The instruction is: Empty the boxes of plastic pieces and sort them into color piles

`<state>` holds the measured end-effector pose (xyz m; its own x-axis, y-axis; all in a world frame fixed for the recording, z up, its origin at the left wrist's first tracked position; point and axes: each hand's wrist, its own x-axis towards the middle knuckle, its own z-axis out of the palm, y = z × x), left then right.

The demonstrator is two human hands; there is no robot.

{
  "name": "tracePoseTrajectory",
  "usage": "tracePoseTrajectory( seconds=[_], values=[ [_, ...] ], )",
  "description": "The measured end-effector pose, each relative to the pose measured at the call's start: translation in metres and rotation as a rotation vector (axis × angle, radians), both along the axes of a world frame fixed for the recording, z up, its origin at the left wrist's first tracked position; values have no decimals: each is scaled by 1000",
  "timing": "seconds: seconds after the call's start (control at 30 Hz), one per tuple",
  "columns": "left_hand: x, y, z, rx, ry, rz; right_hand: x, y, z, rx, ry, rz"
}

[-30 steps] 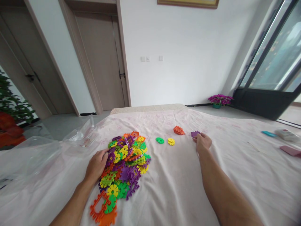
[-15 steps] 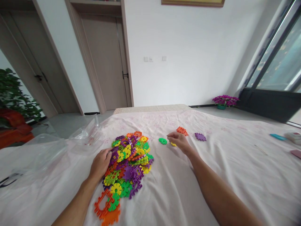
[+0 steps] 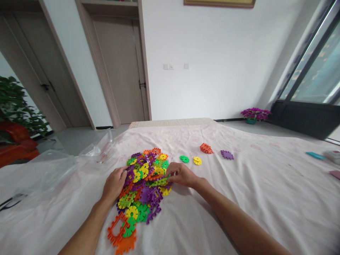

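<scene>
On the bedsheet (image 3: 239,191), left hand (image 3: 114,184) rests loose against the interlocking-disc pile (image 3: 142,193); right hand (image 3: 182,174) pinches a lime-green piece (image 3: 160,182).

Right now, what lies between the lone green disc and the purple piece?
The yellow disc, on the sheet; the orange piece sits just behind, head view.

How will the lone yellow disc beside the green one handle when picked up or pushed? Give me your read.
The yellow disc looks like thin, flat moulded plastic, so it is probably stiff and light. It lies flat on the wrinkled bedsheet, so it should not roll, though pushing may snag its notched rim in the folds.
</scene>
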<state>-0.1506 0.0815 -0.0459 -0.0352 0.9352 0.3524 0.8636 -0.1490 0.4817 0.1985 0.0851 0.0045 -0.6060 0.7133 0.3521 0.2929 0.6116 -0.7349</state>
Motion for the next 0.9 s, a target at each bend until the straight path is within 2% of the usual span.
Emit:
tracePoseTrajectory(
  seconds=[0.1, 0.17, 0.3, 0.37, 0.5, 0.6, 0.83, 0.9],
  values=[
    [-1, 0, -1, -4, -4, 3, 0, -1, 3, 29, -16, 4],
    [-1, 1, -3, -5, -5, 3, 4, 0, 9, -12, 15, -28],
    [-1, 2, -2, -4, -2, 1, 21, 8, 22, -262, 209, -141],
    [0, 1, -1, -5, 1, 3, 32, 15, 23, -373, 315, -253],
    [1, 0, 1, -3, 11, 7, 52, 31, 11, -464, 429, -578],
    [0, 0, 0, -6, 16, 5, 62, 42, -2, -488, 497, -730],
    [-2, 3, -5, 8, 2, 5, 65, 66, -18, -471, 676, -811],
    [-2, 3, -5, 9, -3, 6, 63, 68, -23, -425, 663, -830]
  ],
)
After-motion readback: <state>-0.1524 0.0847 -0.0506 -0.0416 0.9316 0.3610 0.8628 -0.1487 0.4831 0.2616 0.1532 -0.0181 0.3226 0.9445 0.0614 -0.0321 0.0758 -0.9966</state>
